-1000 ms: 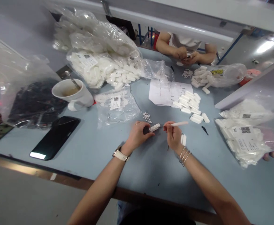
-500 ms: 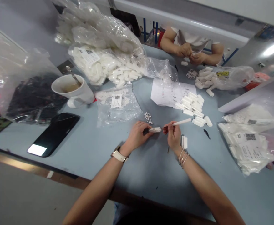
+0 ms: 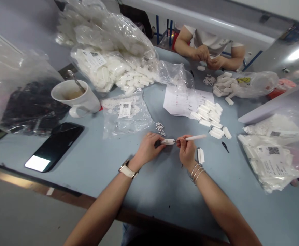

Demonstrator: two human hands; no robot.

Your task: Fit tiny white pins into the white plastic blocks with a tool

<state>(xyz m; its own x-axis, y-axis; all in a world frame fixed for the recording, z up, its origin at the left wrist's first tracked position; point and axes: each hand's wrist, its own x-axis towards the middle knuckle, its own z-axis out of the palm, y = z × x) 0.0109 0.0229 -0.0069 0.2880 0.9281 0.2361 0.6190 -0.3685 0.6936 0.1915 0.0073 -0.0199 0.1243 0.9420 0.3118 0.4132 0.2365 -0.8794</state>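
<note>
My left hand (image 3: 148,148) pinches a small white plastic part (image 3: 168,141) just above the blue-grey table (image 3: 108,164). My right hand (image 3: 186,150) grips a white-handled tool (image 3: 196,137), whose thin dark tip touches the part's right end. Two white parts (image 3: 200,155) lie on the table just right of my right hand. A small heap of tiny white pieces (image 3: 160,127) lies just beyond my hands. A stack of white parts (image 3: 209,114) rests on a sheet of paper (image 3: 180,99) further out.
A white mug with a spoon (image 3: 74,97) and a black phone (image 3: 53,146) lie to the left. Clear bags of white parts (image 3: 108,58) fill the far left, and more bags (image 3: 272,153) lie on the right. Another person's hands (image 3: 208,58) work across the table.
My hands have stayed together on the part and tool. The tool's handle has dropped slightly toward level. The view has shifted a little.
</note>
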